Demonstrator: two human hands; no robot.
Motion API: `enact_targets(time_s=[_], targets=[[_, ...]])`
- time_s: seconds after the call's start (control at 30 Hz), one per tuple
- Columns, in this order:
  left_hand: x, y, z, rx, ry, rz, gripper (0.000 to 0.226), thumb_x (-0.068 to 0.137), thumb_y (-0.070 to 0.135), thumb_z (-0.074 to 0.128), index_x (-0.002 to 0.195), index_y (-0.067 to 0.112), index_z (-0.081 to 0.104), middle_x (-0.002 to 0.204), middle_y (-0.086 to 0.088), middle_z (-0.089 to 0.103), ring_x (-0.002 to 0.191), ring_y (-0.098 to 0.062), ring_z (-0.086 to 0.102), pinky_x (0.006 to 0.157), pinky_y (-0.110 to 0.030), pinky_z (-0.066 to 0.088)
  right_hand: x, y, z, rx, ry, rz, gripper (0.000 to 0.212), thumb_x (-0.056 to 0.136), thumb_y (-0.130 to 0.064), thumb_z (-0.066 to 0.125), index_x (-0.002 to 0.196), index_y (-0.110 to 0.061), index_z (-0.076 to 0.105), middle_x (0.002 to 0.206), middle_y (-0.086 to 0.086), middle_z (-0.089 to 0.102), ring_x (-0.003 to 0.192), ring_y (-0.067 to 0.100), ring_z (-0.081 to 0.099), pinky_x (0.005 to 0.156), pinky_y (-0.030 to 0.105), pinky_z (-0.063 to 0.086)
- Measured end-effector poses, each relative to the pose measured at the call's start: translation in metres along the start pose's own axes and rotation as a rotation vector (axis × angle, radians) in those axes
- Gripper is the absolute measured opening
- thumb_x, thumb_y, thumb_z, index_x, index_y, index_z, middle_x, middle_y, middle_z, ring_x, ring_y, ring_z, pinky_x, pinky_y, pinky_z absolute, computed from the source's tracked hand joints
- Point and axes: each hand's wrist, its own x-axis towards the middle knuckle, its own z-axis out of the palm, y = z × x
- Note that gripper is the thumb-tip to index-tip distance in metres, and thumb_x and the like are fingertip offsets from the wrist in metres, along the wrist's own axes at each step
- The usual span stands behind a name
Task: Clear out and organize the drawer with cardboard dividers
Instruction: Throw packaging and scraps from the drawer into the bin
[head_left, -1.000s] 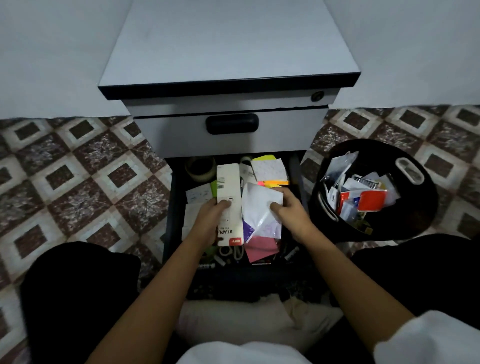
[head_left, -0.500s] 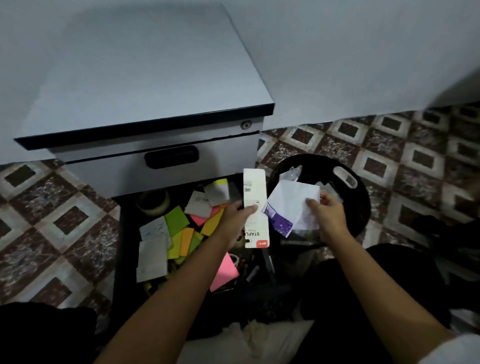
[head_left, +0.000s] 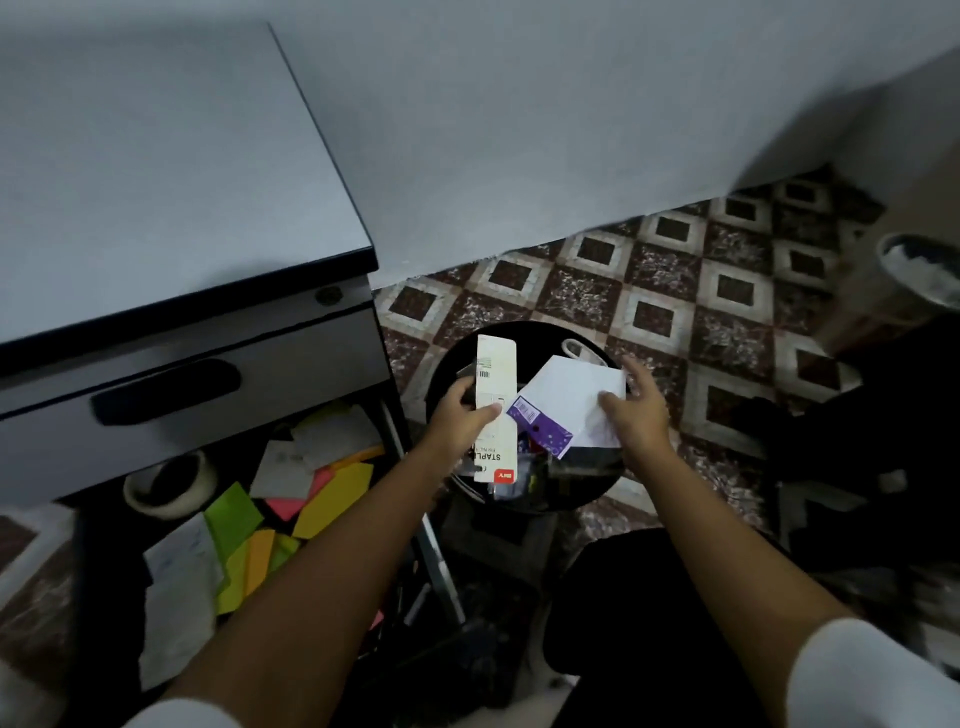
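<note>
From the head camera, both arms reach out over a round black bin (head_left: 587, 483) that stands on the patterned floor (head_left: 654, 312), dead centre of the view. The left hand (head_left: 460, 415) grips a long white staple box (head_left: 496, 415) round its middle, fingers curled behind and thumb across the front. The box stands nearly upright over the bin's 9 o'clock side, its red tag at the lower end. The right hand (head_left: 636, 415) holds a white packet (head_left: 571, 400) by its right edge, thumb on top and the other fingers behind it. The packet tilts over the bin's 3 o'clock side, and its purple end (printed with a barcode) almost touches the staple box. More litter lies in the bin under both things, too dark to name.

At 8 o'clock the bottom drawer (head_left: 434, 545) stands pulled out, partly under the left forearm. In it lie loose sticky notes (head_left: 337, 493) in green, yellow, orange and pink, some white slips (head_left: 176, 597) among them, and a tape roll (head_left: 169, 483) at its far left corner. The near end of the drawer is too dim to read.

At 10 o'clock is the grey cabinet (head_left: 156, 182), its upper drawer shut, with a black handle (head_left: 166, 389). A pale wall (head_left: 519, 104) fills 12 o'clock.
</note>
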Motion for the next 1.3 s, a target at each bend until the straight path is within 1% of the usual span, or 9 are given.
enact_targets(time_s=[0.23, 0.37, 0.47, 0.53, 0.6, 0.73, 0.97, 1.1, 1.3], targets=[[0.032, -0.008, 0.017, 0.028, 0.000, -0.056, 0.051, 0.089, 0.005, 0.060, 0.137, 0.011, 0.043, 0.124, -0.019, 0.060, 0.102, -0.033, 0.063, 0.081, -0.039, 0.052, 0.023, 0.022, 0.003, -0.061, 0.063, 0.073, 0.052, 0.089, 0.002, 0.053, 0.138, -0.013, 0.042, 0.134, 0.016, 0.051, 0.111, 0.033, 0.055, 0.083, 0.034, 0.047], [0.041, -0.013, 0.017, 0.056, -0.017, -0.097, 0.056, 0.088, 0.013, 0.065, 0.139, 0.013, 0.042, 0.134, -0.009, 0.051, 0.114, -0.026, 0.056, 0.089, -0.035, 0.048, 0.024, 0.026, 0.012, -0.183, -0.071, 0.098, 0.059, 0.092, -0.007, 0.055, 0.145, -0.015, 0.031, 0.143, 0.013, 0.041, 0.119, 0.032, 0.049, 0.088, 0.037, 0.045], [0.042, -0.015, 0.014, 0.074, -0.009, -0.094, 0.047, 0.088, 0.010, 0.063, 0.132, 0.008, 0.047, 0.114, -0.005, 0.057, 0.093, -0.016, 0.057, 0.069, -0.020, 0.045, 0.023, 0.030, 0.021, -0.224, -0.162, 0.145, 0.064, 0.092, -0.010, 0.054, 0.148, -0.016, 0.024, 0.140, 0.015, 0.044, 0.101, 0.027, 0.054, 0.085, 0.038, 0.044], [0.041, -0.014, 0.010, 0.090, 0.011, -0.076, 0.044, 0.089, 0.008, 0.061, 0.131, 0.005, 0.048, 0.106, -0.006, 0.056, 0.087, -0.013, 0.055, 0.062, -0.015, 0.042, 0.023, 0.034, 0.025, -0.276, -0.170, 0.159, 0.064, 0.090, -0.013, 0.056, 0.147, -0.016, 0.027, 0.138, 0.015, 0.046, 0.106, 0.028, 0.054, 0.086, 0.035, 0.043], [0.037, -0.010, 0.007, 0.100, 0.027, -0.047, 0.045, 0.090, 0.007, 0.059, 0.133, 0.005, 0.046, 0.115, -0.009, 0.054, 0.099, -0.016, 0.053, 0.067, -0.014, 0.043, 0.022, 0.035, 0.026, -0.349, -0.164, 0.147, 0.062, 0.090, -0.016, 0.058, 0.145, -0.017, 0.031, 0.139, 0.015, 0.044, 0.116, 0.031, 0.051, 0.091, 0.034, 0.043], [0.018, -0.003, -0.009, 0.129, 0.009, 0.006, 0.043, 0.092, 0.012, 0.058, 0.133, 0.010, 0.047, 0.130, -0.010, 0.051, 0.118, -0.022, 0.051, 0.088, -0.028, 0.043, 0.018, 0.036, 0.030, -0.437, -0.138, 0.114, 0.060, 0.090, -0.019, 0.058, 0.144, -0.018, 0.034, 0.139, 0.019, 0.042, 0.116, 0.034, 0.050, 0.088, 0.034, 0.043], [-0.034, -0.029, -0.061, 0.123, 0.125, 0.059, 0.036, 0.090, 0.008, 0.060, 0.125, 0.002, 0.054, 0.108, -0.014, 0.058, 0.093, -0.019, 0.054, 0.071, -0.019, 0.045, -0.023, 0.021, 0.040, -0.549, -0.108, 0.026, 0.049, 0.090, -0.024, 0.057, 0.137, -0.016, 0.044, 0.140, 0.022, 0.035, 0.114, 0.036, 0.050, 0.088, 0.033, 0.044], [-0.072, -0.052, -0.098, 0.112, 0.193, 0.062, 0.031, 0.091, 0.008, 0.058, 0.121, 0.007, 0.056, 0.098, -0.009, 0.057, 0.091, -0.017, 0.054, 0.066, -0.017, 0.044, -0.059, 0.003, 0.062, -0.492, -0.221, -0.100, 0.041, 0.089, -0.016, 0.058, 0.129, -0.011, 0.051, 0.121, 0.017, 0.055, 0.094, 0.029, 0.060, 0.067, 0.023, 0.037], [-0.117, -0.097, -0.151, 0.041, 0.318, -0.051, 0.029, 0.092, 0.005, 0.056, 0.120, 0.004, 0.054, 0.084, -0.001, 0.057, 0.073, -0.013, 0.054, 0.056, -0.017, 0.045, -0.133, 0.009, 0.118, -0.436, -0.506, -0.124, 0.035, 0.085, -0.011, 0.065, 0.119, -0.009, 0.058, 0.109, 0.006, 0.061, 0.097, 0.019, 0.058, 0.078, 0.021, 0.041]])
